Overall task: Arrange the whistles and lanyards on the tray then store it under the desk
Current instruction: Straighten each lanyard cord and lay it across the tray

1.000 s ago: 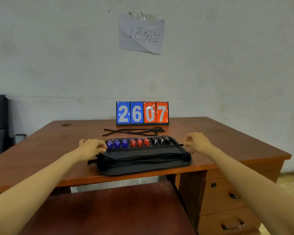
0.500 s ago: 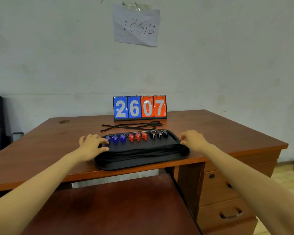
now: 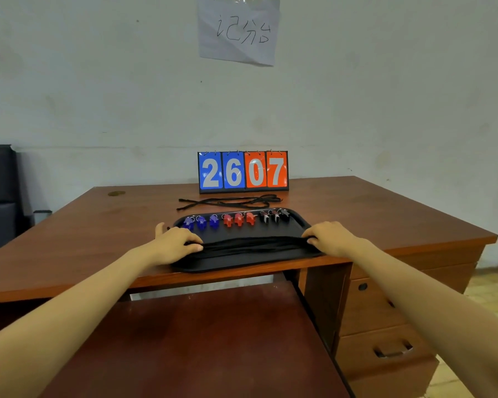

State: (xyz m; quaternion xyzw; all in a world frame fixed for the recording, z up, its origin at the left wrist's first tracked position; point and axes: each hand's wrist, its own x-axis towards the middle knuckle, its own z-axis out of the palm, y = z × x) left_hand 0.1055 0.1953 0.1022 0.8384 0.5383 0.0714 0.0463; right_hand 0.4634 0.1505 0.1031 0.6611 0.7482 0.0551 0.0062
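The black tray (image 3: 242,266) sat at the near edge of the desk (image 3: 98,231), its front rim just past the edge. Along its far side ran a row of three blue whistles (image 3: 201,222), three red whistles (image 3: 238,219) and three black whistles (image 3: 275,216). A lanyard bundle (image 3: 253,244) lay straight across its near half. The right grip (image 3: 328,238) was curled and clamped on the bundle's right end. The left grip (image 3: 176,242) lay over the tray's left rim with its thumb on the bundle's left end; whether it was clamped or apart could not be told. Behind the tray loose black lanyards (image 3: 230,201) lay on the desk in front of a flip scoreboard (image 3: 243,173) reading 2607. A handwritten paper note (image 3: 239,31) hung on the wall above.
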